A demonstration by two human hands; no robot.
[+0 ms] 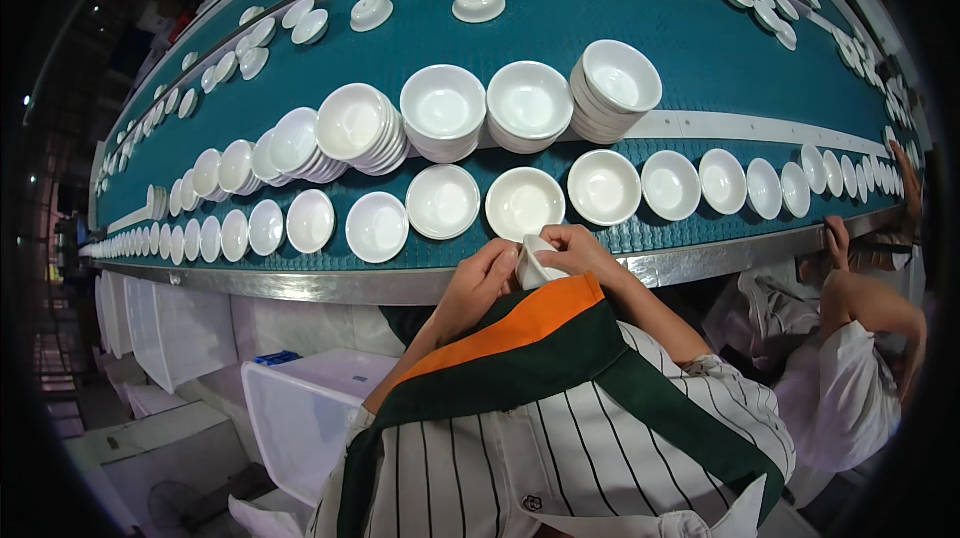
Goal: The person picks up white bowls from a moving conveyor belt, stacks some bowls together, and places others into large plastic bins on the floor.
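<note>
At the conveyor's metal edge, just in front of my body, my left hand (485, 280) and my right hand (568, 250) are closed on a small white bowl (533, 263), tilted on its side and partly hidden by my fingers and orange-and-green apron band. Just beyond them, a cream-white bowl (525, 200) lies face up in a long single row of bowls on the green belt, with another white bowl (443, 196) to its left. Behind this row stand stacks of white bowls (443, 103) along a pale rail.
More bowls (478, 0) dot the far side of the green belt (520, 33). A co-worker (845, 368) works at my right, hands on the metal edge (720, 253). Translucent white plastic bins (290, 418) stand below the conveyor at my left.
</note>
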